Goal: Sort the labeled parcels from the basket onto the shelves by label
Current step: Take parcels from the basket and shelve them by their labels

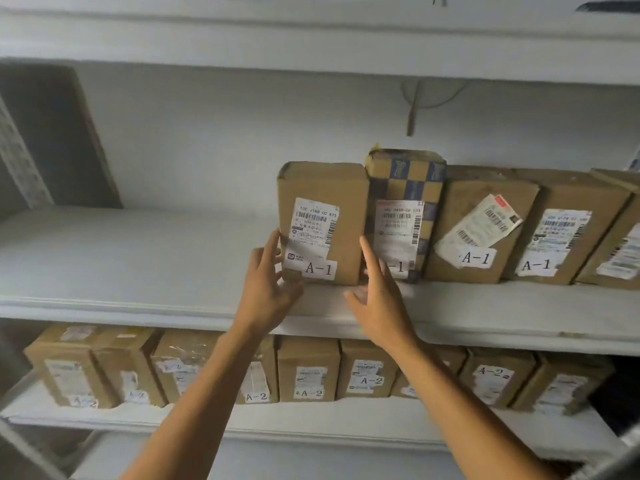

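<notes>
A brown cardboard parcel (341, 209) labeled A-1 stands upright on the upper white shelf (138, 271), at the left end of a row of A-1 parcels. My left hand (266, 282) touches its lower left edge with straight fingers. My right hand (377, 296) is at its lower right corner, fingers extended and relaxed, partly covering the label of the checkered parcel (405, 209) beside it. Neither hand grips anything. The basket is out of view.
More A-1 parcels (481, 230) fill the upper shelf to the right; its left half is bare. The lower shelf (311, 424) holds a full row of A-2 parcels (308, 372). A dark panel (59, 133) stands at the far left. A cord (412, 112) hangs behind.
</notes>
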Tool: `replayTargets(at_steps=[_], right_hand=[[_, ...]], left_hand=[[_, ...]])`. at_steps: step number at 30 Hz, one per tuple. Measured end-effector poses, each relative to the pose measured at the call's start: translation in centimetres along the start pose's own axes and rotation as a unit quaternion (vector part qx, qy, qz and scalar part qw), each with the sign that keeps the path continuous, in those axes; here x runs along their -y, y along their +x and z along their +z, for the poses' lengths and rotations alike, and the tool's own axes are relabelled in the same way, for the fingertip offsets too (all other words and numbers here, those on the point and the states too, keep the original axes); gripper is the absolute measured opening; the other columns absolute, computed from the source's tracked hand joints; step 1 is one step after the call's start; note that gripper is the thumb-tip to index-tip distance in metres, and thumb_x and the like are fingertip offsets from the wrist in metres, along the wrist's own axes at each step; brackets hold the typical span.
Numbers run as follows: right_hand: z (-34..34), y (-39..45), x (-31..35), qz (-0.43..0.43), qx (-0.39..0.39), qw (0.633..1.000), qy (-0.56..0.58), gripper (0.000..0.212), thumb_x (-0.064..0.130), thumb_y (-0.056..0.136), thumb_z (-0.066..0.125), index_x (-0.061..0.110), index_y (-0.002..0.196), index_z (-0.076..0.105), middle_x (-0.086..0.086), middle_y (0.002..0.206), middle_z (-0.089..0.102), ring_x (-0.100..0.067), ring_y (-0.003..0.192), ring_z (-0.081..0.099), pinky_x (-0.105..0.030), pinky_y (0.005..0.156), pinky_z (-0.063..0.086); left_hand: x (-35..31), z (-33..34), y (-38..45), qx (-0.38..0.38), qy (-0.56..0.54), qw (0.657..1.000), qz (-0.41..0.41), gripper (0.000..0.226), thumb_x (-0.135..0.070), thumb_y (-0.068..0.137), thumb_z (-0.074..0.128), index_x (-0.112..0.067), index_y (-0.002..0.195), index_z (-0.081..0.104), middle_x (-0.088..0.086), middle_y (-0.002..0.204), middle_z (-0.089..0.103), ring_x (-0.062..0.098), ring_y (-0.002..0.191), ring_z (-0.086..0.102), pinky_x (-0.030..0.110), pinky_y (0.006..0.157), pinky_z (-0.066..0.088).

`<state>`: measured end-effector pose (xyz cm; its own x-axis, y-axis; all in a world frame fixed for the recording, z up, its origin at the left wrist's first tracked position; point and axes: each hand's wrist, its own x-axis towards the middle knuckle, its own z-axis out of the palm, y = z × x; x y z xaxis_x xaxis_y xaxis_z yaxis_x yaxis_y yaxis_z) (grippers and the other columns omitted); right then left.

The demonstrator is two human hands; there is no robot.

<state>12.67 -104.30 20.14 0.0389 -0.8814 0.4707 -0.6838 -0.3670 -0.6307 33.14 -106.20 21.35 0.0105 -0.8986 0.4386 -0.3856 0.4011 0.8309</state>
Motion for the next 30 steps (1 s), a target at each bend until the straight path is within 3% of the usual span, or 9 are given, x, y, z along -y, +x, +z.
replayTargets(at_steps=[4,7,12,15,18,21,25,30], right_hand=[[0.5,0.2,-0.6,-0.004,0.025,0.998,-0.058,0.084,0.02,0.094,0.065,0.036,0.159,0.013,0.0,0.16,0.027,-0.019,0.136,0.045,-0.037,0.105,0.049],[0.9,0.2,-0.6,0.014,0.031,0.995,-0.093,0.081,0.021,0.094,0.064,0.035,0.159,0.017,0.001,0.159,0.029,-0.019,0.132,0.05,-0.041,0.102,0.05],[0.9,-0.1,-0.3,0.019,0.04,0.987,-0.155,0.072,0.027,0.096,0.06,0.028,0.158,0.023,0.0,0.157,0.034,-0.021,0.133,0.047,-0.032,0.098,0.046],[0.3,-0.8,0.1,0.029,0.065,0.98,-0.184,0.053,0.032,0.101,0.051,0.021,0.152,0.039,0.001,0.153,0.042,-0.019,0.137,0.041,-0.032,0.104,0.039],[-1.0,-3.1,0.1,0.03,0.083,0.968,-0.234,0.046,0.036,0.103,0.045,0.019,0.145,0.049,0.0,0.151,0.046,-0.02,0.139,0.038,-0.035,0.113,0.032],[-3.3,-6.5,-0.8,0.043,0.08,0.954,-0.285,0.053,0.041,0.1,0.051,0.022,0.149,0.043,0.0,0.157,0.038,-0.021,0.145,0.03,-0.036,0.118,0.025],[-7.3,-12.0,-1.5,0.099,0.058,0.943,-0.312,0.056,0.036,0.098,0.054,0.019,0.15,0.041,-0.003,0.158,0.035,-0.026,0.143,0.028,-0.04,0.117,0.027],[-13.2,-22.3,-1.9,0.205,-0.009,0.924,-0.322,0.053,0.025,0.092,0.064,0.014,0.142,0.052,-0.009,0.146,0.05,-0.031,0.134,0.043,-0.041,0.108,0.036]], left_hand=[[1.1,-0.2,0.2,0.019,0.025,0.999,-0.004,0.096,-0.02,0.076,0.074,-0.032,0.154,0.019,0.001,0.143,0.045,0.014,0.13,0.047,0.045,0.102,0.05],[1.6,-0.2,0.0,0.026,0.035,0.999,0.011,0.091,-0.023,0.078,0.072,-0.03,0.152,0.018,0.002,0.148,0.046,0.013,0.132,0.045,0.044,0.105,0.048],[1.8,0.3,-0.5,0.016,0.149,0.987,0.052,0.091,-0.021,0.081,0.074,-0.025,0.153,0.018,0.004,0.141,0.041,0.021,0.117,0.051,0.027,0.091,0.044],[1.2,0.5,-1.0,0.023,0.199,0.978,0.054,0.086,-0.02,0.083,0.073,-0.017,0.152,0.023,0.011,0.135,0.042,0.03,0.112,0.052,0.034,0.089,0.047],[0.4,0.9,-2.4,0.044,0.289,0.954,0.069,0.06,-0.025,0.09,0.063,-0.016,0.144,0.04,0.014,0.132,0.048,0.033,0.113,0.051,0.042,0.09,0.048],[-0.4,1.9,-4.4,0.105,0.367,0.916,0.126,0.041,-0.038,0.096,0.05,-0.022,0.133,0.054,0.006,0.134,0.054,0.031,0.121,0.049,0.044,0.103,0.036],[-3.3,5.1,-6.8,0.215,0.356,0.89,0.184,0.057,-0.046,0.092,0.055,-0.026,0.144,0.044,0.0,0.152,0.041,0.025,0.14,0.031,0.045,0.117,0.021],[-9.2,11.2,-12.5,0.333,0.263,0.873,0.241,0.056,-0.04,0.092,0.06,-0.021,0.143,0.046,0.006,0.147,0.046,0.029,0.133,0.041,0.04,0.109,0.037]])
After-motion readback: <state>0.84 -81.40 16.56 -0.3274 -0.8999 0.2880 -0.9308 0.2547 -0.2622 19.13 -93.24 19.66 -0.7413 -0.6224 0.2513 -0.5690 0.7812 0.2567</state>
